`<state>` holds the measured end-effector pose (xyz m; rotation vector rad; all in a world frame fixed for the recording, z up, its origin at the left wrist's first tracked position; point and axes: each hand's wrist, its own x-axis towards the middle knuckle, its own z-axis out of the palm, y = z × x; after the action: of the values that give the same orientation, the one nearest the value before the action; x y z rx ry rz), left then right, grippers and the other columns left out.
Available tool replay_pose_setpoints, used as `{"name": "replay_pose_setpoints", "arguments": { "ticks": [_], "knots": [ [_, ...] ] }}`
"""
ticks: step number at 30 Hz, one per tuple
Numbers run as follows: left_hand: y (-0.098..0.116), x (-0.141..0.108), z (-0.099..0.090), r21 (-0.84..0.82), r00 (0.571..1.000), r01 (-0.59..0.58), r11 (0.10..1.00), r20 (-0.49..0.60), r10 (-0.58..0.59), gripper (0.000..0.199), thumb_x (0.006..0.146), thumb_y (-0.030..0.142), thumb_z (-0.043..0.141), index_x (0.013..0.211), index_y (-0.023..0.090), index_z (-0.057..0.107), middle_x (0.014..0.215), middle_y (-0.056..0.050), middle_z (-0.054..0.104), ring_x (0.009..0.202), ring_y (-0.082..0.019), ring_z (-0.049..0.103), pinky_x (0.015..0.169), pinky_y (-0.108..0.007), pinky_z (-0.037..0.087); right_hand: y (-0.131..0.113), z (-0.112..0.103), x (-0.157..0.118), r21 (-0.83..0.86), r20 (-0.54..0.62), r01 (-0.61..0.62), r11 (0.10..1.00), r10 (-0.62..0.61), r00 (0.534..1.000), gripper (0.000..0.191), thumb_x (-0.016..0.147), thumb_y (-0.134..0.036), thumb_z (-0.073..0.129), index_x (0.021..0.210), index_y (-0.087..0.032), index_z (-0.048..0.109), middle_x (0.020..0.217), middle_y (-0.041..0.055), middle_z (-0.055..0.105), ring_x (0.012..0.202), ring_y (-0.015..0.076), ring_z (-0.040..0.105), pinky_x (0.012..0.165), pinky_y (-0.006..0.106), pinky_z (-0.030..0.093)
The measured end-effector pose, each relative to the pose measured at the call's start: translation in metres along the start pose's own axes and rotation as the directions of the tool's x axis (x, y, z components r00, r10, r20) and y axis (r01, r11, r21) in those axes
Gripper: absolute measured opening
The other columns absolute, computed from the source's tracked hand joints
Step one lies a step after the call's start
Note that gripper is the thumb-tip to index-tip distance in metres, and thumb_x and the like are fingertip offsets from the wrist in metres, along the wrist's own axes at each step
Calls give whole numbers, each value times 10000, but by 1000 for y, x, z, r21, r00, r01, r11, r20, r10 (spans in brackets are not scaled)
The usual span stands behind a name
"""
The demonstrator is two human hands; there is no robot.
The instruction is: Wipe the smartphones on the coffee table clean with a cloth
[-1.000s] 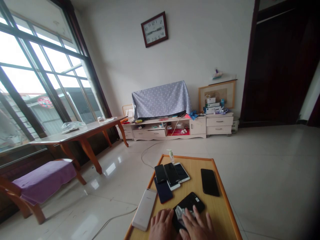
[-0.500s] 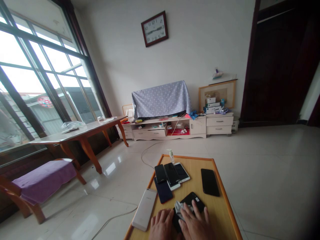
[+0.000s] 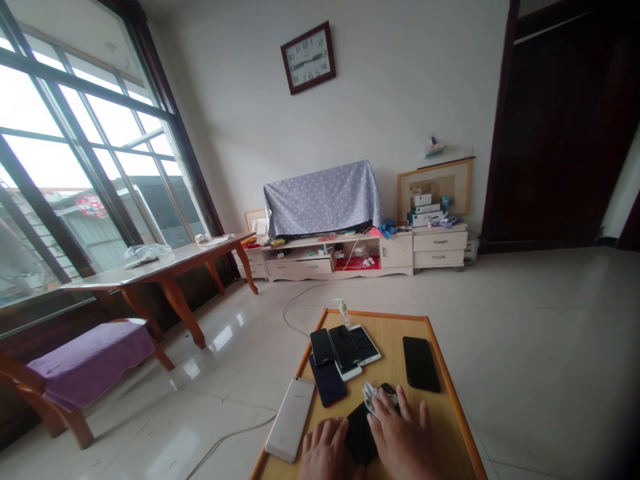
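Note:
A black phone point(image 3: 361, 433) lies at a slant on the small wooden table, between my hands. My left hand point(image 3: 324, 448) grips its left edge, fingers bent and thumb low by the near end. Over the phone's upper part, my right hand point(image 3: 403, 435) presses a crumpled grey-white cloth point(image 3: 371, 396) under its fingers, which hide much of that end. Left of my left hand lies a silver phone point(image 3: 291, 419), back side up. Farther off, a dark blue phone point(image 3: 327, 381) lies beside several stacked black and white phones point(image 3: 344, 345).
Another black phone point(image 3: 421, 363) lies near the right edge of the wooden table point(image 3: 390, 321). A small pump bottle point(image 3: 343, 312) stands at its far edge. A cable point(image 3: 235, 433) runs over the floor at left. Beyond stands a white cabinet point(image 3: 395, 257).
My right hand has slid the cloth up and to the right across the phone, covering its upper end. My left hand has stayed nearly in place at the phone's edge.

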<state>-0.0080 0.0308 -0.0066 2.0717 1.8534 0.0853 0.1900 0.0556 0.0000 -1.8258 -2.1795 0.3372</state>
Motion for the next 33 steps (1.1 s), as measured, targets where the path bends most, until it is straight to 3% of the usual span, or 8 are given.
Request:
{"name": "replay_pose_setpoints", "arguments": {
  "ticks": [5, 13, 19, 21, 25, 27, 33],
  "knots": [
    [4, -3, -3, -8, 1000, 9, 1000, 1, -9, 789, 724, 504, 603, 1481, 337, 457, 1512, -15, 499, 1396, -285, 393, 1148, -393, 289, -22, -4, -11, 109, 138, 158, 981, -172, 975, 499, 1018, -527, 302, 1458, -399, 501, 1552, -18, 433, 1488, 404, 251, 1144, 762, 101],
    [3, -3, -4, -22, 1000, -10, 1000, -21, 10, 842, 693, 526, 655, 1484, 309, 465, 1514, -24, 502, 1409, -303, 383, 1147, -406, 291, 9, 9, 8, -13, -49, -48, 999, 47, 998, 540, 1007, -519, 315, 1473, -324, 504, 1554, 24, 436, 1492, 448, 206, 1106, 812, 59],
    [5, -4, -4, -23, 1000, -9, 1000, -28, 8, 778, 721, 519, 620, 1464, 332, 485, 1507, -7, 509, 1403, -281, 391, 1143, -388, 296, -9, 14, -8, 107, 60, 148, 983, -155, 986, 456, 994, -490, 387, 1422, -433, 536, 1533, -17, 463, 1474, 412, 285, 1121, 795, 98],
    [6, -6, -4, -24, 1000, -10, 1000, -29, 9, 779, 734, 551, 609, 1469, 325, 481, 1512, -11, 505, 1406, -284, 386, 1150, -392, 288, -4, 15, -7, 102, 23, 146, 984, -149, 989, 449, 994, -483, 394, 1416, -439, 539, 1526, -14, 475, 1471, 416, 288, 1111, 806, 104],
    [6, -5, -4, -17, 999, -19, 1000, -27, 19, 825, 726, 575, 617, 1488, 299, 461, 1527, -32, 489, 1420, -299, 370, 1158, -403, 277, 18, 16, 2, 19, -144, 3, 1000, 0, 990, 474, 986, -442, 405, 1432, -368, 546, 1512, 36, 496, 1476, 444, 258, 1087, 828, 111],
    [4, -3, -4, -13, 1000, -17, 1000, -18, 17, 838, 715, 558, 628, 1492, 296, 455, 1532, -36, 482, 1424, -303, 364, 1159, -404, 276, 22, 17, 4, 0, -164, -25, 1000, 25, 986, 482, 977, -423, 413, 1430, -341, 556, 1507, 49, 501, 1473, 455, 257, 1082, 834, 115],
    [0, 0, 2, -15, 999, -8, 1000, -33, 8, 792, 697, 482, 640, 1462, 351, 480, 1494, -7, 518, 1390, -282, 403, 1138, -385, 303, -1, 25, -12, 125, 20, 167, 978, -171, 985, 457, 962, -419, 457, 1410, -450, 542, 1515, -4, 477, 1448, 419, 336, 1097, 809, 167]
  ]
}}
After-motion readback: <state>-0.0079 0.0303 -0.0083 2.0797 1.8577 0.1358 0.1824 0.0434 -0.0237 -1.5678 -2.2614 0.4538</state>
